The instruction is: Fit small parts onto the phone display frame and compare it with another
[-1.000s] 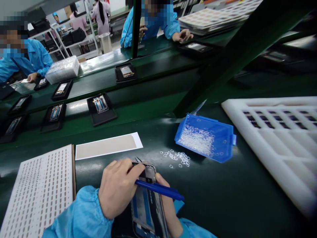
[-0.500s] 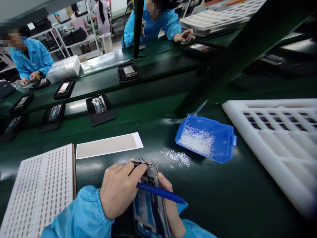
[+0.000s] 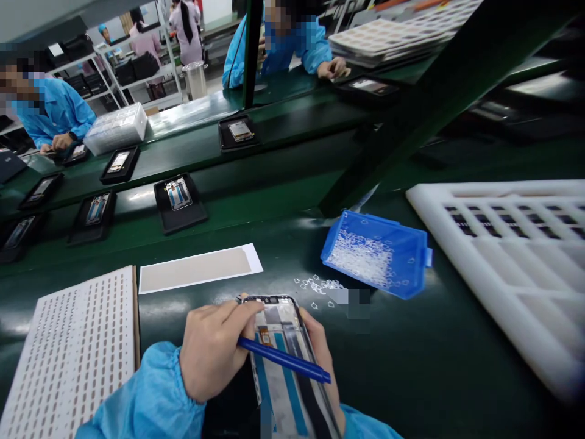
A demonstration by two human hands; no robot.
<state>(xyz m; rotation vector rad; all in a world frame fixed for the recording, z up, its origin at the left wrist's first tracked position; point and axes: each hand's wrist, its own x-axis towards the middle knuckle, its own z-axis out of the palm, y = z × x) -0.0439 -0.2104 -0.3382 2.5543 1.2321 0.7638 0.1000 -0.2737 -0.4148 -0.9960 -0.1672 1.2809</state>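
In the head view, an open phone housing (image 3: 275, 366) with blue strips and a black strip inside lies tilted in front of me. My right hand (image 3: 325, 366) grips it along its right edge, fingers partly hidden beneath it. My left hand (image 3: 219, 344) is closed around a slim blue pen-like tool (image 3: 290, 361), which slants across the housing toward the lower right. The left fingertips touch the housing's top left corner. Beyond the housing lie small clear rings (image 3: 315, 284), loose on the green bench. A blue bin (image 3: 409, 259) holding many more sits to their right.
A perforated white board (image 3: 73, 347) lies at left, with a beige strip sheet (image 3: 196, 270) behind it. At right stands a white slotted tray (image 3: 516, 262). Black trays (image 3: 183, 213) with phone parts line the bench beyond. A green post (image 3: 393, 128) slants overhead; co-workers sit across.
The phone housing has turned its inside more toward me. My left hand has shifted slightly left with the blue tool. Dark pointed tips seen above the housing no longer show.
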